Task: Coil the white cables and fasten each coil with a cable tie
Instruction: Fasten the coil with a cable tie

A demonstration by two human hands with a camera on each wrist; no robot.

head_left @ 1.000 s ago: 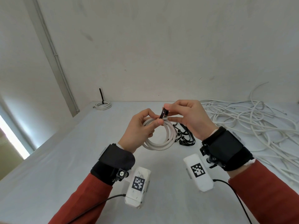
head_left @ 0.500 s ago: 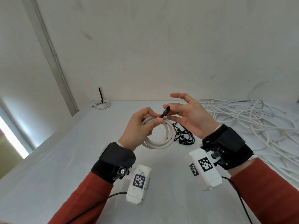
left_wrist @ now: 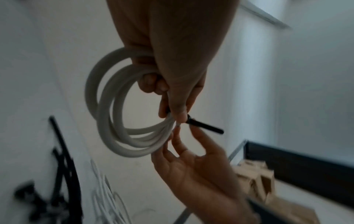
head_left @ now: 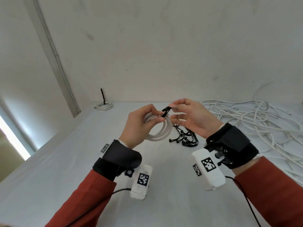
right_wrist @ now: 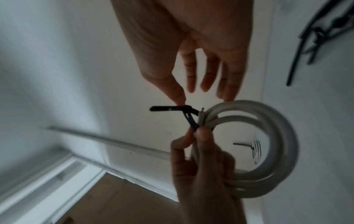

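white cable coil: several round loops gathered into one ring, held up in the air above the table, between the two hands and in front of the person
cable tie: black, wrapped round the bunched strands at the top of the ring; its flat tail sticks out sideways from the coil, away from the left thumb
left hand: grips the coil from the side, lower fingers curled through the ring, thumb and forefinger pinching the strands together right where the tie crosses them
right hand: thumb and forefinger pinch the free tail of the tie close to the coil; the other three fingers are spread out straight, their tips just beside the rim of the ring
tie fastening: the wrist views are blurred there, so I cannot tell whether the tail has passed through its slot
spare ties: a small black heap lying on the table beyond the hands, below the raised coil
loose white cables: a wide tangle spread over the right side of the table, up to the wall
finished coil: a small white ring at the far left corner of the table, its black tie tail standing upright
wrists: black straps, each with a white marked camera unit; red sleeves
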